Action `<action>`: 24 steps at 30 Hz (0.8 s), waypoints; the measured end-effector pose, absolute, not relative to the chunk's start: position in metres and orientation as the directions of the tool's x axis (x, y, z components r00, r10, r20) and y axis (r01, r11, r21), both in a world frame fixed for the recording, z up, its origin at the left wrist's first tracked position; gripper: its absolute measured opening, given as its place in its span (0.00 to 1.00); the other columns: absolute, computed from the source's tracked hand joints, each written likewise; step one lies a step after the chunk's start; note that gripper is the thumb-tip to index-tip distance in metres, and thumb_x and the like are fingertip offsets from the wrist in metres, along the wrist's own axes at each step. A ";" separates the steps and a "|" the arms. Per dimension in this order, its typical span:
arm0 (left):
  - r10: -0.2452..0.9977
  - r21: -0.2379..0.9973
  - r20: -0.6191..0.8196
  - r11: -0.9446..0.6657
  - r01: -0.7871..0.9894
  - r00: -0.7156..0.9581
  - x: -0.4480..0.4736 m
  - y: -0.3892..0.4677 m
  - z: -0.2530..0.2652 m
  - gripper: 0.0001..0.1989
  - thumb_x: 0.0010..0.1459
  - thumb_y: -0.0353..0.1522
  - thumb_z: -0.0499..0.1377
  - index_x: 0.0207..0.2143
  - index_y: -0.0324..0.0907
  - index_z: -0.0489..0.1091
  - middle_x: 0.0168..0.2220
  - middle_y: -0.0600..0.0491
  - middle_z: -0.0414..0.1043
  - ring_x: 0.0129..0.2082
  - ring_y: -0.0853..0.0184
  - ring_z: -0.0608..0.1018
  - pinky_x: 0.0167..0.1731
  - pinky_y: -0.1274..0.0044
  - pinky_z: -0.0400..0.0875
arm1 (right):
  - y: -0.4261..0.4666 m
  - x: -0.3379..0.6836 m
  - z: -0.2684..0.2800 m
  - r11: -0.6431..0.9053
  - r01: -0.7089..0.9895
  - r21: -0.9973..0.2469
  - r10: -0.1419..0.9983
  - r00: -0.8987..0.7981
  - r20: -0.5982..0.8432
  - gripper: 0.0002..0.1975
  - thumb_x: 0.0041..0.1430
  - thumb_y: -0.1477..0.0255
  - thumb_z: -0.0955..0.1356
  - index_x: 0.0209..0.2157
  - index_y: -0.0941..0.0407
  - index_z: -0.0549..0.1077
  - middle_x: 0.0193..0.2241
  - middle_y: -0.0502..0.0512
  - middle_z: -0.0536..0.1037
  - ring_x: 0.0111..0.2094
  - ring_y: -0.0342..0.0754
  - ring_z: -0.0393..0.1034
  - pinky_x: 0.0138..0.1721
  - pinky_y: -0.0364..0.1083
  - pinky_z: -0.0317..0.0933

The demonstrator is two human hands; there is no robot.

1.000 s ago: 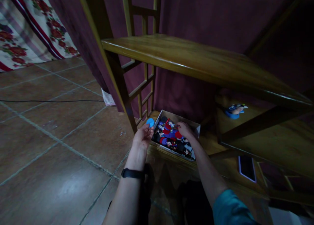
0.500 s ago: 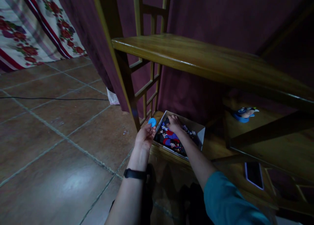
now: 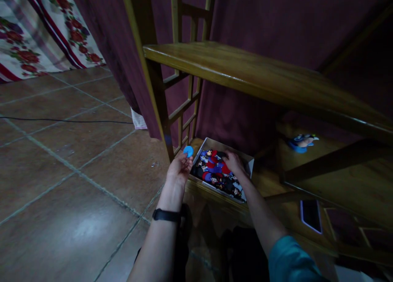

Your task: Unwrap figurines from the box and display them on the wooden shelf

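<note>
My left hand pinches a flat, round light-blue disc between thumb and fingers, palm turned up, just left of the box. A shallow, light-coloured cardboard box sits on the low wooden shelf. Many small, colourful figure-shaped pieces in red, blue, black and white fill it. Over the right part of the box, my right hand reaches in with bent fingers among the pieces. Its fingertips are partly hidden, and what they grip is too dark to name.
A wooden shelf board juts out above the box. To the right are a small blue-based figurine and a dark-screened phone. On the left, a black cable crosses the tiled floor. A purple curtain hangs behind.
My right hand has moved from the box's back left towards its right side, uncovering more red and blue pieces. My left hand still holds the blue disc in nearly the same place.
</note>
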State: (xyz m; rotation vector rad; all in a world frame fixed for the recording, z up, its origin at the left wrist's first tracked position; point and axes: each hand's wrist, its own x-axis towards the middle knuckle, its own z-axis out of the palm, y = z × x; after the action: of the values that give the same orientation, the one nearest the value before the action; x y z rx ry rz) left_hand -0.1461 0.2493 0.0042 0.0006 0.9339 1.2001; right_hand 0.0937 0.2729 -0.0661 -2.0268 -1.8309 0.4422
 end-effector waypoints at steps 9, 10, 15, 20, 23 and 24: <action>0.785 0.460 -0.618 0.406 -0.790 0.044 -0.145 0.250 0.002 0.06 0.49 0.20 0.54 0.31 0.36 0.66 0.21 0.53 0.67 0.20 0.74 0.72 0.18 0.85 0.66 | 0.267 0.087 -0.077 0.020 0.719 -0.695 0.987 0.095 0.127 0.11 0.54 0.74 0.61 0.37 0.53 0.73 0.35 0.50 0.77 0.37 0.45 0.70 0.40 0.44 0.61; 0.786 0.462 -0.617 0.406 -0.789 0.043 -0.145 0.250 0.002 0.07 0.49 0.20 0.54 0.32 0.36 0.66 0.21 0.53 0.67 0.20 0.74 0.72 0.19 0.85 0.66 | 0.264 0.081 -0.078 0.051 0.709 -0.703 0.994 0.032 0.104 0.10 0.54 0.74 0.61 0.35 0.53 0.73 0.34 0.50 0.77 0.37 0.45 0.70 0.39 0.44 0.61; 0.792 0.471 -0.609 0.410 -0.781 0.048 -0.143 0.250 0.004 0.06 0.50 0.21 0.53 0.31 0.36 0.66 0.21 0.53 0.67 0.19 0.74 0.71 0.18 0.85 0.65 | 0.245 0.036 -0.079 0.084 0.826 -0.557 0.991 -0.126 -0.037 0.11 0.54 0.68 0.63 0.36 0.55 0.74 0.37 0.56 0.74 0.38 0.47 0.68 0.41 0.45 0.59; 0.796 0.484 -0.604 0.400 -0.778 0.034 -0.140 0.249 0.003 0.04 0.51 0.22 0.53 0.28 0.35 0.67 0.20 0.53 0.68 0.18 0.75 0.71 0.18 0.85 0.66 | 0.241 0.004 -0.080 0.034 0.919 -0.394 0.997 -0.056 -0.044 0.13 0.54 0.70 0.63 0.39 0.57 0.74 0.41 0.62 0.71 0.45 0.52 0.63 0.46 0.47 0.55; 0.794 0.472 -0.607 0.396 -0.788 0.036 -0.139 0.249 0.002 0.05 0.51 0.21 0.53 0.27 0.36 0.66 0.19 0.54 0.67 0.18 0.75 0.71 0.18 0.85 0.66 | 0.243 0.001 -0.079 0.039 0.883 -0.467 0.991 -0.094 -0.095 0.11 0.53 0.74 0.63 0.36 0.56 0.75 0.38 0.58 0.74 0.43 0.48 0.65 0.45 0.44 0.56; 0.795 0.469 -0.606 0.398 -0.789 0.041 -0.139 0.249 0.002 0.05 0.51 0.21 0.53 0.27 0.36 0.66 0.19 0.54 0.67 0.18 0.75 0.71 0.18 0.85 0.66 | 0.242 0.002 -0.078 0.035 0.869 -0.494 0.989 -0.101 -0.108 0.11 0.53 0.75 0.63 0.36 0.55 0.75 0.37 0.56 0.75 0.43 0.48 0.65 0.44 0.43 0.57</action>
State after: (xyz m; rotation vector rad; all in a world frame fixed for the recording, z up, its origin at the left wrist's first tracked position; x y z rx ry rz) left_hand -0.1388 0.2495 0.0016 0.0076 0.9333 1.2122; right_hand 0.0020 0.2425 -0.0781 -1.9054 -2.0501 0.6538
